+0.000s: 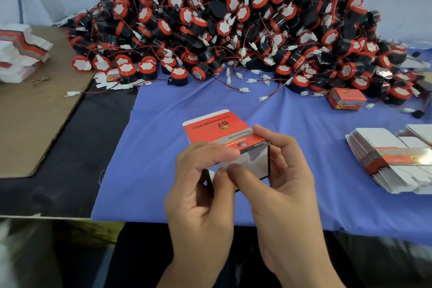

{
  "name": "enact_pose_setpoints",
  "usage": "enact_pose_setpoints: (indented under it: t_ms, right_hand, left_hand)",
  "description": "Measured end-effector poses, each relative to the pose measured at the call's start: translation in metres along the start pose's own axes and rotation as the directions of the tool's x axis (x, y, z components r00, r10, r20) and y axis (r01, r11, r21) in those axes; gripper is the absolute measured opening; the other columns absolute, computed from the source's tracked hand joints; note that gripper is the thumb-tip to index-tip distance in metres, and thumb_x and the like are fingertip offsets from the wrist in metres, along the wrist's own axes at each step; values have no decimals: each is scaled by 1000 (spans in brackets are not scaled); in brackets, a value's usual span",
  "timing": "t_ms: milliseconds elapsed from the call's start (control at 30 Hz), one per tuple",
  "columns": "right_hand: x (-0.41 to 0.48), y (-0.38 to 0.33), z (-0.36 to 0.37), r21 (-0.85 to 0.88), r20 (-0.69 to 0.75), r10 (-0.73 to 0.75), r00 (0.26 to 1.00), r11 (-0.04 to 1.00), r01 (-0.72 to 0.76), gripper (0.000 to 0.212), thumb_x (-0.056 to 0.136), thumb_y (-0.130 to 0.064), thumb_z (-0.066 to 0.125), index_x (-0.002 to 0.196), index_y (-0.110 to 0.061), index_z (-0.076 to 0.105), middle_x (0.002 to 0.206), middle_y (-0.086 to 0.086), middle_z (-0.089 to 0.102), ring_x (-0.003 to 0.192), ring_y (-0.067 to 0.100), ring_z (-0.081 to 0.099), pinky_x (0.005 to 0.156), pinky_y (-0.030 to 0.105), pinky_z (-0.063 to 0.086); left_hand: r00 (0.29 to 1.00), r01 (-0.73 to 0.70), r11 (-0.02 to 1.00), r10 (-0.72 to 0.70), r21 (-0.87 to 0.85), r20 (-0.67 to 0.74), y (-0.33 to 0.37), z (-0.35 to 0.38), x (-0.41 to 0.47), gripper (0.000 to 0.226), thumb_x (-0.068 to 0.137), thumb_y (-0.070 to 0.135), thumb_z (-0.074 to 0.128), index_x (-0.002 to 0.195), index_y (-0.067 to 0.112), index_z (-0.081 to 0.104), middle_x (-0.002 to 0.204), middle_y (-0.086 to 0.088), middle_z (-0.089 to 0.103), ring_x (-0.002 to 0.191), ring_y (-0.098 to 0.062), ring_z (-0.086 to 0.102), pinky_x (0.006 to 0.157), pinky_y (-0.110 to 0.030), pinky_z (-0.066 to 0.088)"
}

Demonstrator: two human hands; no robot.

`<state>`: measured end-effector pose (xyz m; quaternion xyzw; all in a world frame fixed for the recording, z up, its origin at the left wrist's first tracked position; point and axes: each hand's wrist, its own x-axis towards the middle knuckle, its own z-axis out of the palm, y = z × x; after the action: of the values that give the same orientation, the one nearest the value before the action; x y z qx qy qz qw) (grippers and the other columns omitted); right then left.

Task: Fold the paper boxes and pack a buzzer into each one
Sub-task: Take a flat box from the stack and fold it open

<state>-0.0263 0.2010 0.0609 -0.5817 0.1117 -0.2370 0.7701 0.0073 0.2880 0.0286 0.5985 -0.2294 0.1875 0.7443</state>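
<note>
Worktop (304, 194) under blue cloth, pale sheet behind. Buzzer heap (233, 30) at back, flat box blanks (392, 159) at right. Half-folded paper box (217, 131) held above near edge. Left hand (201, 194) fingers (219, 153) pinch top panel. Right hand (280, 182) curls round far side, thumb on end flap. Thin card looks light, bendy, crushes if squeezed. Best gripped at panel edges, flaps pressed along score lines.

I count one half-open paper box (219, 133) in front of the buzzer heap (233, 18) and one closed box (346, 100) at its right foot. Two stacks of flat boxes flank it, left stack (21, 54) and right stack (395, 161). The buzzers are beyond counting.
</note>
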Motion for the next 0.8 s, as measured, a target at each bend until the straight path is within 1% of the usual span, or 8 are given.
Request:
enact_pose_setpoints:
  t_ms: [167, 300, 367, 467, 567, 633, 733, 800]
  right_hand:
    - [0, 2, 1, 3, -38, 25, 999, 1000, -25, 62, 79, 22, 66, 104, -34, 73, 101, 4, 78, 89, 17, 75, 71, 21, 57]
    - [0, 4, -1, 68, -80, 125, 989, 991, -119, 61, 77, 18, 69, 107, -35, 73, 106, 6, 78, 91, 20, 76, 74, 26, 59]
    - [1, 5, -3, 143, -104, 204, 973, 972, -188, 70, 75, 16, 74, 118, -38, 68, 121, 9, 73, 103, 24, 75, 88, 39, 59]
    - [2, 8, -10, 255, 10, 322, 947, 915, -313, 83, 73, 2, 81, 141, -34, 50, 123, 12, 73, 109, 26, 73, 98, 40, 52]
    - [1, 8, -12, 279, 136, 335, 932, 890, -360, 87, 76, -7, 79, 152, -16, 38, 127, 19, 70, 122, 37, 65, 115, 54, 43]
    - [-1, 10, -12, 284, 146, 282, 948, 906, -313, 92, 75, -7, 79, 153, -22, 34, 124, 22, 70, 118, 36, 66, 118, 60, 37]
    - [0, 12, -15, 285, 107, 196, 975, 933, -219, 102, 68, -9, 82, 148, -48, 32, 114, 12, 76, 107, 22, 72, 98, 36, 57]
    - [1, 12, -17, 231, 142, 129, 981, 960, -159, 108, 68, -10, 82, 149, -54, 25, 114, 4, 77, 105, 19, 74, 84, 24, 58]
  left_hand:
    - [999, -47, 999, 47, 7, 12, -1, 0, 0, 48, 85, -19, 56, 99, 24, 69, 106, 2, 66, 108, -34, 64, 73, -58, 57]
    - [996, -80, 997, 80, 8, 27, -1, 1, -1, 48, 87, -18, 57, 100, 27, 68, 106, 4, 67, 107, -33, 64, 83, -46, 56]
    - [1000, -11, 1000, 11, -14, -5, -1, -1, -1, 48, 88, -15, 58, 103, 29, 70, 107, 2, 68, 106, -31, 67, 84, -43, 57]
    - [987, 147, 974, -155, -174, -33, 1, -3, 1, 49, 89, -11, 60, 110, 32, 71, 111, 3, 72, 103, -14, 70, 83, -26, 58]
    - [972, 234, 938, -220, -255, 84, 5, -5, 5, 38, 94, -2, 62, 119, 26, 69, 113, 9, 74, 103, -6, 71, 83, -19, 57]
    - [952, 300, 923, -272, -241, 142, 6, -7, 6, 33, 96, 5, 63, 123, 24, 68, 113, 10, 74, 104, -6, 72, 82, -18, 57]
    - [925, 358, 920, -326, -159, 196, 6, -14, 10, 33, 95, 15, 66, 125, 30, 68, 120, 11, 72, 111, -6, 70, 82, -16, 56]
    - [904, 379, 919, -344, -106, 255, 5, -20, 13, 33, 96, 20, 66, 127, 33, 67, 123, 11, 71, 114, -7, 69, 82, -16, 57]
